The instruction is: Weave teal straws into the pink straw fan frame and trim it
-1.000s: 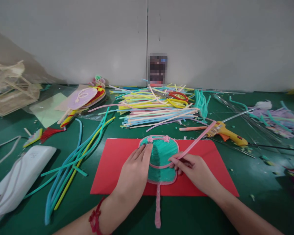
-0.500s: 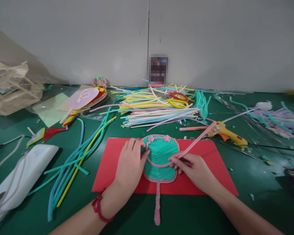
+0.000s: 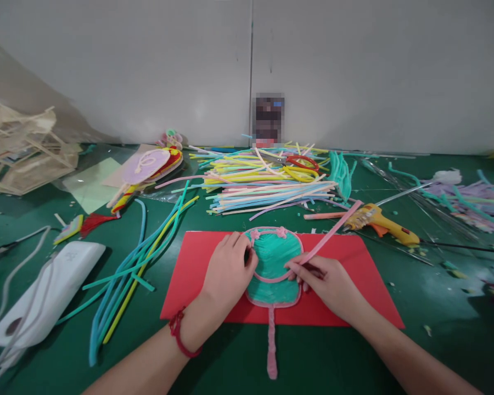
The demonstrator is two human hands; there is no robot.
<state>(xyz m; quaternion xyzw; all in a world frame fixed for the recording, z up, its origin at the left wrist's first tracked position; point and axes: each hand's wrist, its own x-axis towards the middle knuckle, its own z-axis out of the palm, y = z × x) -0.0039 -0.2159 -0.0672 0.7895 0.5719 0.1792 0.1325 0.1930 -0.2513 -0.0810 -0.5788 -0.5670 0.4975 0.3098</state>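
Note:
A teal hand fan [image 3: 275, 257] with a pink edge, two small pink flowers and a pink handle lies on red card [image 3: 358, 291]. Across its face curves a pink pipe cleaner [image 3: 332, 232], whose loose end slants up to the right. My right hand [image 3: 329, 281] pinches this strip at the fan's right side. At the left edge, my left hand [image 3: 230, 269] has thumb and forefinger pressed together on the strip's other end, which the fingers partly hide. A red cord bracelet circles the left wrist.
Behind the card lie a heap of coloured pipe cleaners [image 3: 267, 189] and scissors [image 3: 300, 167]. A yellow glue gun [image 3: 391, 227] rests to the right. Leftward are loose pipe cleaners [image 3: 127, 280], a white power bank [image 3: 49, 296] with a cable, and finished fans [image 3: 148, 166].
My left thumb has drawn in against the forefinger at the fan's left edge. My right hand keeps its pinch on the pink strip. The whole view has shifted slightly.

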